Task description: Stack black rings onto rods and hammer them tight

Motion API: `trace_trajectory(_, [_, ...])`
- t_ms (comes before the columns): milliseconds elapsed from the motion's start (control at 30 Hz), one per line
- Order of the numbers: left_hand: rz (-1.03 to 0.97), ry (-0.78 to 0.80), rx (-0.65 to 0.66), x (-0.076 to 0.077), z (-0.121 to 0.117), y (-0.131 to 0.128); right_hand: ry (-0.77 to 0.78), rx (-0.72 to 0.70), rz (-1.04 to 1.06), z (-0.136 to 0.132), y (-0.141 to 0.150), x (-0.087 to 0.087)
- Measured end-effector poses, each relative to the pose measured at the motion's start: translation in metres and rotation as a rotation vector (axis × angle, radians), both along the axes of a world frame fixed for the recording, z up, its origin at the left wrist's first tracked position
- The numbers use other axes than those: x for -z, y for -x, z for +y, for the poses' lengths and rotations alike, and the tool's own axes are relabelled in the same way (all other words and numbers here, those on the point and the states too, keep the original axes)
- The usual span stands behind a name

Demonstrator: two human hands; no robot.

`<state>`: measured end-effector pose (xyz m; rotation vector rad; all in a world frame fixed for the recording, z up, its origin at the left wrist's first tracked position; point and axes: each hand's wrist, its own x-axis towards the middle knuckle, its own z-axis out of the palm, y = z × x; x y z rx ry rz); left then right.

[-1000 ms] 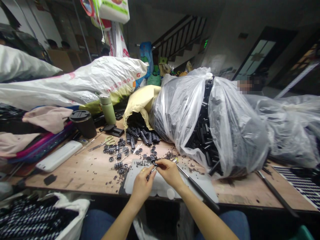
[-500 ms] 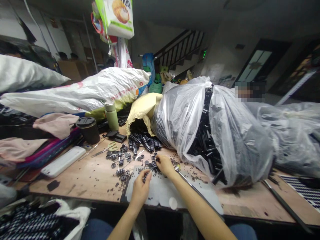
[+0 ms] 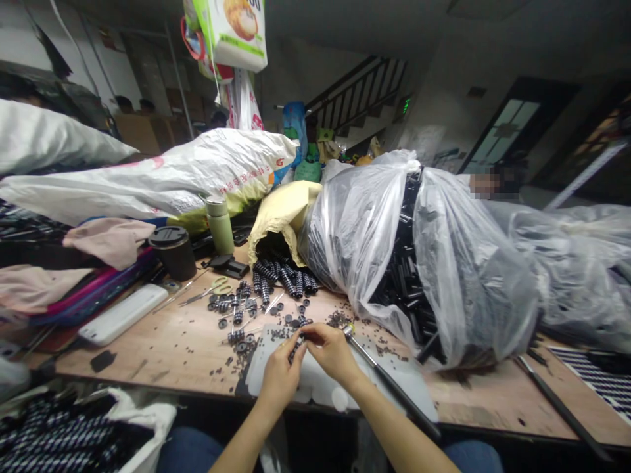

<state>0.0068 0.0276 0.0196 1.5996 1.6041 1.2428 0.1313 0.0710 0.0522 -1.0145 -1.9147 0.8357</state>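
Observation:
Over the grey mat (image 3: pixel 320 384) my two hands meet. My left hand (image 3: pixel 280 371) is closed round a small black-and-white checkered roller (image 3: pixel 297 348), which is partly hidden by the fingers. My right hand (image 3: pixel 330 351) pinches at its upper end; whether a separate small part is between those fingertips I cannot make out. A hammer with a black handle (image 3: pixel 411 410) lies on the mat to the right of my right hand. Beyond my hands lie several loose black discs (image 3: pixel 288 319) and checkered rollers (image 3: pixel 236 309), some on metal rods.
A large clear plastic bag (image 3: pixel 355 243) of black tubes bulges over the right of the table. A yellow sack (image 3: pixel 279 207) spills checkered rollers (image 3: pixel 288 279). Scissors (image 3: pixel 217 287), a black cup (image 3: pixel 172 253), a green bottle (image 3: pixel 219 226) and a white case (image 3: pixel 123 315) stand or lie left.
My right hand has drawn back from the loose parts beyond the mat to my left hand, and their fingers now meet at the roller. The view has shifted slightly.

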Motion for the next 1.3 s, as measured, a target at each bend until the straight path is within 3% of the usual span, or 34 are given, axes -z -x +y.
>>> trace_trajectory(133, [-0.087,-0.012,-0.028,0.005,0.001,0.001,-0.110,-0.132,-0.052,-0.008,-0.005,0.001])
trace_trajectory(200, [-0.149,-0.043,-0.070,0.008,0.001,0.001,-0.142,-0.124,-0.130,0.001,-0.005,0.002])
trace_trajectory(333, [-0.230,-0.024,-0.088,0.013,0.002,0.000,-0.153,0.065,-0.313,0.048,0.003,0.007])
trace_trajectory(467, [-0.441,0.078,-0.103,0.012,0.006,0.003,-0.120,0.068,-0.367,0.095,0.013,0.017])
trace_trajectory(567, [-0.602,0.181,-0.088,0.008,0.008,0.008,-0.088,0.085,-0.340,0.104,0.014,0.022])
trace_trajectory(700, [-0.468,0.159,-0.065,0.003,0.008,0.012,-0.042,0.114,-0.222,0.080,0.011,0.020])
trace_trajectory(933, [-0.108,-0.025,-0.042,0.001,0.008,0.003,0.000,0.019,-0.016,0.016,0.003,0.004])
trace_trajectory(1133, [-0.048,-0.078,0.015,0.003,0.005,-0.004,-0.038,-0.004,0.024,0.002,-0.007,-0.007])
trace_trajectory(1300, [-0.062,-0.068,0.054,0.004,0.004,-0.010,-0.013,0.064,0.056,-0.003,-0.016,-0.008])
